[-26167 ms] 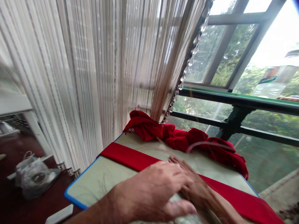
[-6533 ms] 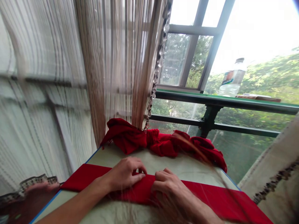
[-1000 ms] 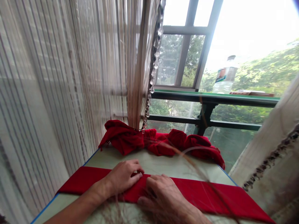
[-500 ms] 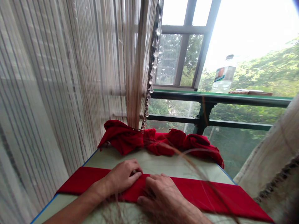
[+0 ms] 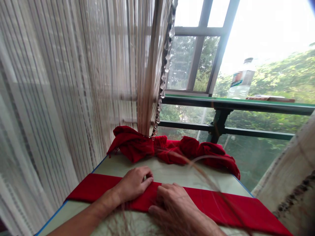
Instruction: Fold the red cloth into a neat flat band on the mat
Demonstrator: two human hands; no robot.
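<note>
A long strip of folded red cloth (image 5: 228, 208) lies flat across the table from side to side. My left hand (image 5: 136, 182) rests on its middle, fingers curled and thumb close to the fingertips at the far edge. Just to the right, my right hand (image 5: 176, 200) bends its fingers over the same strip, the thumb lower down toward the near edge. Both hands touch the cloth; how much of it is pinched under the fingers is hidden. Behind them a crumpled red scarf (image 5: 172, 152) with a fringe is heaped along the table's far edge.
The pale table (image 5: 157, 168) has blue edging. A striped curtain (image 5: 73, 82) with hanging clear beads (image 5: 163, 85) stands at the left. Beyond runs a green railing (image 5: 236, 104) carrying a plastic bottle (image 5: 242, 80) and a flat brown item (image 5: 270, 99). Another curtain (image 5: 283, 170) hangs at right.
The whole view has shifted slightly, so everything appears a little farther right. My hands stay at about the same place on the cloth, with little movement of the fingers.
</note>
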